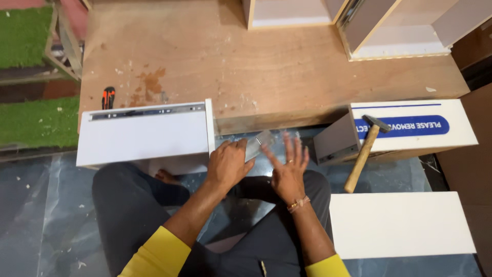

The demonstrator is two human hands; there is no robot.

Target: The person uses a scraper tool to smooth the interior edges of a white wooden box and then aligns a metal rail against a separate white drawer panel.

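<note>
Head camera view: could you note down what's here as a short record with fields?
Setting: person sitting on a dark glossy floor beside a plywood sheet
Left hand: gripping a small grey metal piece, next to a white drawer box
Right hand: open, fingers spread, blurred, close to the metal piece
Drawer box side: metal slide rail
Tools: hammer leaning on a white panel; orange and black tool on the plywood
</note>
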